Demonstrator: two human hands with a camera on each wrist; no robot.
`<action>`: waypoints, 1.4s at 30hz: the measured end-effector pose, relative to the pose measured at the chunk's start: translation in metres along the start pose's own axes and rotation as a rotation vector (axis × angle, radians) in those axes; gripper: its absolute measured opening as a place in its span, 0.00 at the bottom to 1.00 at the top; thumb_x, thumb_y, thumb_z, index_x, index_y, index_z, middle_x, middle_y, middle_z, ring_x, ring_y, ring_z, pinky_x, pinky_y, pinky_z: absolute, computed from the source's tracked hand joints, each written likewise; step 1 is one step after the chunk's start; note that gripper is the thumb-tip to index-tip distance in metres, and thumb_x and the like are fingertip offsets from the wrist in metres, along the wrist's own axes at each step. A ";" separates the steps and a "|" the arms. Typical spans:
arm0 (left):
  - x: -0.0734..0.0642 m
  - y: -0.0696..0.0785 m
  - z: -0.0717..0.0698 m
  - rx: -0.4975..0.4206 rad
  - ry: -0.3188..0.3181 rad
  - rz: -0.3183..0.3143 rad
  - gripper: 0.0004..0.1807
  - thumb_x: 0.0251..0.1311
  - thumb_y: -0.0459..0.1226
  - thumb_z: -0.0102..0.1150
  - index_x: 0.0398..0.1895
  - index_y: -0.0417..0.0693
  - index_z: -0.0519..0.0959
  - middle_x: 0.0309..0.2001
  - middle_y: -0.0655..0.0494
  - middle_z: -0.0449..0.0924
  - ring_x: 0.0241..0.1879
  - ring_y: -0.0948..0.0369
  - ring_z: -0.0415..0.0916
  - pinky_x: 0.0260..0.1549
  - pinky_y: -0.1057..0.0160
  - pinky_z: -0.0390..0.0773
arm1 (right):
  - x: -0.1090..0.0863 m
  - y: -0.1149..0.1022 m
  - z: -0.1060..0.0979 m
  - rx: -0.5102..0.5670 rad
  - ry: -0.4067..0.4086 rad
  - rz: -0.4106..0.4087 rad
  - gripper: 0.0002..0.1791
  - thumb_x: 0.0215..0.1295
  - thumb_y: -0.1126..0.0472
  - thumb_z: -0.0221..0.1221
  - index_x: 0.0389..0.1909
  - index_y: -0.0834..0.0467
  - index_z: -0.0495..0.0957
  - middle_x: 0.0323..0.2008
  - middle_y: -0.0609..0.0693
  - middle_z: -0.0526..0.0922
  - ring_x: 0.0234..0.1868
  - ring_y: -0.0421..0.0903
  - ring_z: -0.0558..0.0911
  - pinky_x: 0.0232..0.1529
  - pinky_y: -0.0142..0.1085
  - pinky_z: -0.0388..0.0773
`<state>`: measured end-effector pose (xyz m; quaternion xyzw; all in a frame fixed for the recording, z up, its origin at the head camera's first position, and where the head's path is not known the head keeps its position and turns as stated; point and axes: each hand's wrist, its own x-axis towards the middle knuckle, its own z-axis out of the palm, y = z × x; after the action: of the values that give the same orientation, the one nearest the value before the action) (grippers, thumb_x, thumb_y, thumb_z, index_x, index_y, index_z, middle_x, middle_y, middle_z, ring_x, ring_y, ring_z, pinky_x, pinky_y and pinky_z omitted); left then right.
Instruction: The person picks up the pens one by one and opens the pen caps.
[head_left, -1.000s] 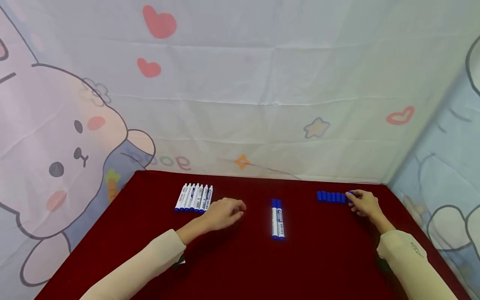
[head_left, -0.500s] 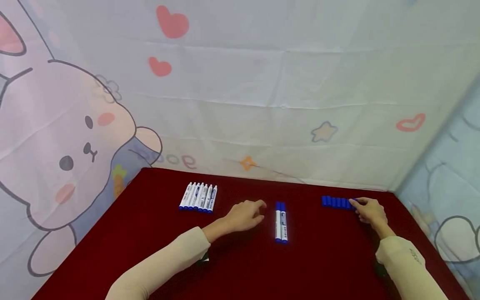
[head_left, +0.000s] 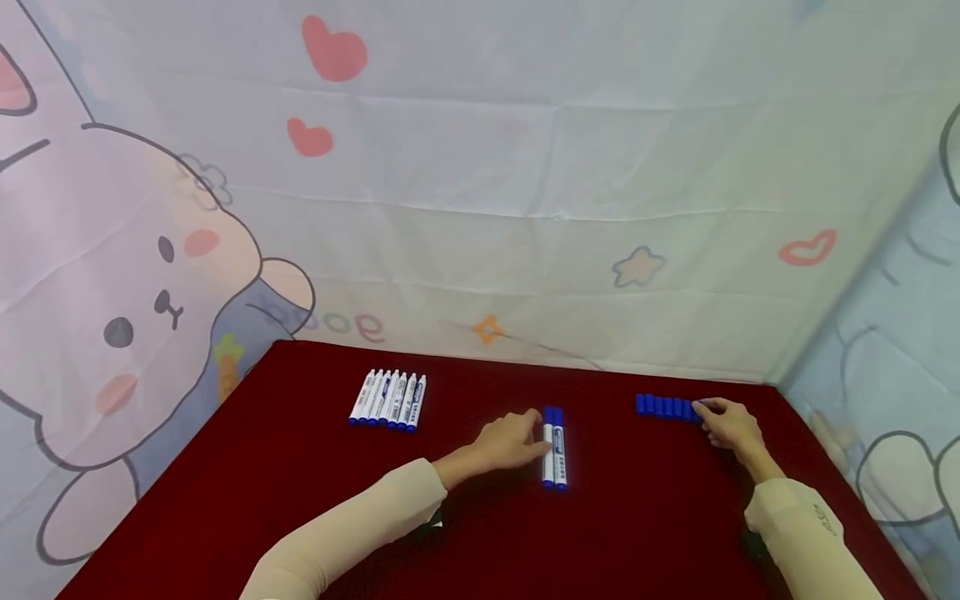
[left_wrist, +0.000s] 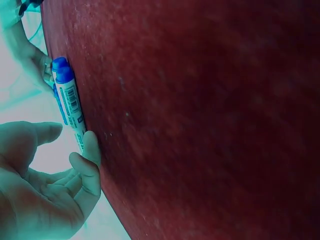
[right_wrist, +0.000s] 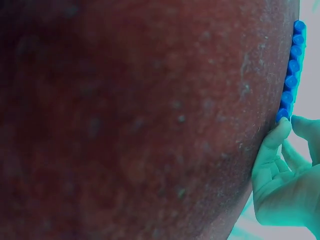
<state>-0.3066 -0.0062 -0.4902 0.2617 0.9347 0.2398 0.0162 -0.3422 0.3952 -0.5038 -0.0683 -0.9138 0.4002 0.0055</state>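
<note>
My left hand (head_left: 506, 442) reaches the left side of two capped whiteboard markers (head_left: 554, 458) lying side by side at mid-table. In the head view its fingertips overlap the left marker; in the left wrist view, thumb and fingers stand apart around the markers' (left_wrist: 69, 97) near side. At the right, my right hand (head_left: 735, 427) pinches the end cap of a row of several blue marker caps (head_left: 663, 407). The right wrist view shows its thumb and forefinger at the nearest blue cap (right_wrist: 283, 113), the caps lined up beyond.
Several uncapped white markers (head_left: 386, 400) lie in a neat row at the back left, tips pointing away. A dark red cloth (head_left: 637, 517) covers the table. A printed cloth curtain (head_left: 480, 167) hangs right behind the table's far edge.
My left hand has moved right, away from the row of uncapped markers, to the two capped ones. My right hand stays at the right end of the cap row.
</note>
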 end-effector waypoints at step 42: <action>-0.013 0.000 -0.010 0.055 -0.031 -0.192 0.11 0.58 0.43 0.69 0.37 0.47 0.80 0.20 0.58 0.77 0.12 0.64 0.72 0.12 0.66 0.71 | -0.044 -0.063 0.000 -0.127 -0.090 -0.299 0.32 0.81 0.53 0.50 0.69 0.77 0.60 0.30 0.60 0.84 0.22 0.43 0.80 0.21 0.35 0.79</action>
<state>-0.2971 -0.0164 -0.4828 0.1752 0.9613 0.2075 0.0465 -0.3058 0.3469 -0.4554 0.0862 -0.9366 0.3390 0.0199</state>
